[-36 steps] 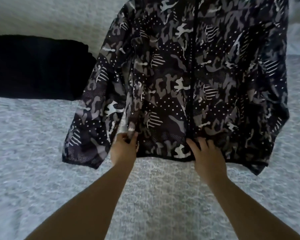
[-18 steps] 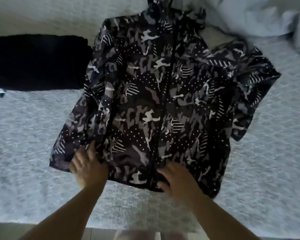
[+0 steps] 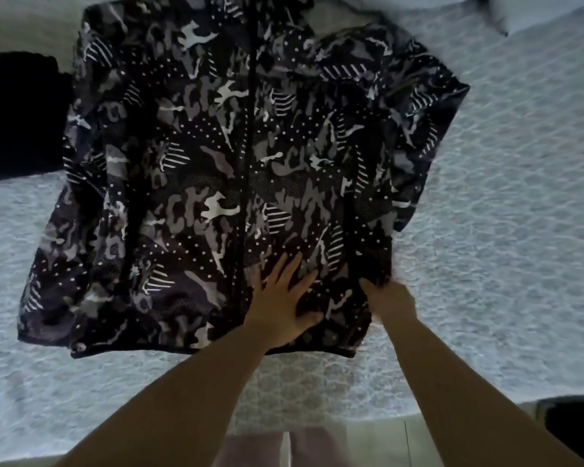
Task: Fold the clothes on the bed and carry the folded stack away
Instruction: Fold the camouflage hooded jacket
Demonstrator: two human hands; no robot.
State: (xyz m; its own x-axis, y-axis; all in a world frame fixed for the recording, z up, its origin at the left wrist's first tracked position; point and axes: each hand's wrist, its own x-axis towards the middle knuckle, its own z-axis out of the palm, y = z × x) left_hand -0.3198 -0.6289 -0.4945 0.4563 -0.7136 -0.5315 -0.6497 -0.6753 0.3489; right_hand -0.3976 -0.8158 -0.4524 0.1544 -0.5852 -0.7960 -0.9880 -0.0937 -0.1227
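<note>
Smoothing stage, item by item, near to far. Your left hand [image 3: 282, 306]: flat, fingers spread, pressing the lower centre of the jacket. Your right hand [image 3: 390, 299]: blurred at the lower right hem, fingers apparently pinching the fabric. Patterned jacket [image 3: 216, 170]: spread flat mid-frame on the bed [image 3: 503, 230], unfolded. Black garment [image 3: 17, 119]: left edge, seemingly folded. Remaining, likely: folding the jacket, stacking, carrying away.

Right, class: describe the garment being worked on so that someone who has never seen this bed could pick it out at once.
Start from the pale textured bedspread covering the bed. Spread flat across its middle lies a dark zip-front jacket, with the left hand pressed flat near its hem and the right hand at its edge. Unlike the plain black folded garment beside it, it carries a camouflage print with white dots and stripes.
</note>
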